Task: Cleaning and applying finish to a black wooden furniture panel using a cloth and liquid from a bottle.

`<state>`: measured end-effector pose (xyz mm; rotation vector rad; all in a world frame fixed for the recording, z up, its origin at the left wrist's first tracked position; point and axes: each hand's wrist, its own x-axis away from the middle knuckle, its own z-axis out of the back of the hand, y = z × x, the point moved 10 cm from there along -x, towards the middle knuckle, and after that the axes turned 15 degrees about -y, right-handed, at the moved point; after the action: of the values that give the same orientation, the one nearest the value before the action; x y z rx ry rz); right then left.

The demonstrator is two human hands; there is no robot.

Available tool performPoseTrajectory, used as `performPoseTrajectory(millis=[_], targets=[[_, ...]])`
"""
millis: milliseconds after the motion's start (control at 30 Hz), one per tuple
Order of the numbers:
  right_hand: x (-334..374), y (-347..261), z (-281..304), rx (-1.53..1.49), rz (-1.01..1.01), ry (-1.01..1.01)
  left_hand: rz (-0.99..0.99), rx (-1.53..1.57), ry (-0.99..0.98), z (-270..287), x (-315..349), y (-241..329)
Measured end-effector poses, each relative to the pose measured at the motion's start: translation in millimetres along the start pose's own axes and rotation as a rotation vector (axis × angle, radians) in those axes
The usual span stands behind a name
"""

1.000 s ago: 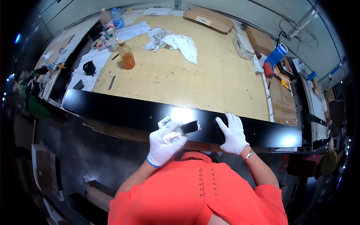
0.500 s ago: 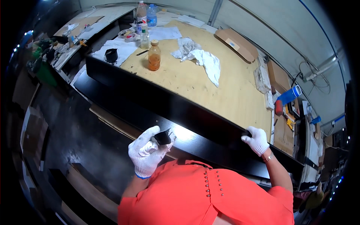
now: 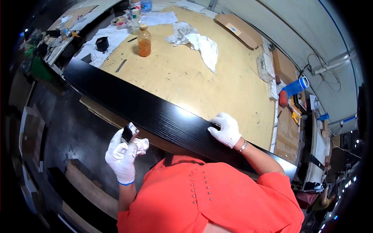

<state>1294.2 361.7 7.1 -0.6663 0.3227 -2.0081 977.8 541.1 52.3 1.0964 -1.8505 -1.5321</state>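
The left hand (image 3: 123, 152), in a white glove, is closed around a small black block (image 3: 127, 134) and a crumpled white rag (image 3: 139, 146), held just off the near edge of the board (image 3: 155, 112). The right hand (image 3: 226, 130), also gloved, lies flat on the board's top near its right end, fingers spread and pressing down. The long black board rests along the near edge of the plywood table (image 3: 217, 81). An amber bottle (image 3: 144, 40) and a white cloth (image 3: 200, 42) lie well beyond it.
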Motion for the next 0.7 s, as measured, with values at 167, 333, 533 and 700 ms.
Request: performPoseTrajectory(millis=[167,333,533,700], targets=[[18.2,-89.1,11.6,-0.481,0.497,-0.004,0.052,0.098,-0.179,-47.1,-12.2,-10.9],[12.3,-116.7,-17.2,-1.16,0.522,-0.227,0.193,0.082,-0.466,-123.2,-5.3,-35.9],[36.8,-17.8,-0.7,-1.314,0.257,0.333,0.223,-0.036,-0.281,-83.9,-60.0,-29.5],[52.4,26.2,-27.3,-1.12,0.072,0.598,0.362,-1.879,-0.32,-173.9,-25.5,-69.2]])
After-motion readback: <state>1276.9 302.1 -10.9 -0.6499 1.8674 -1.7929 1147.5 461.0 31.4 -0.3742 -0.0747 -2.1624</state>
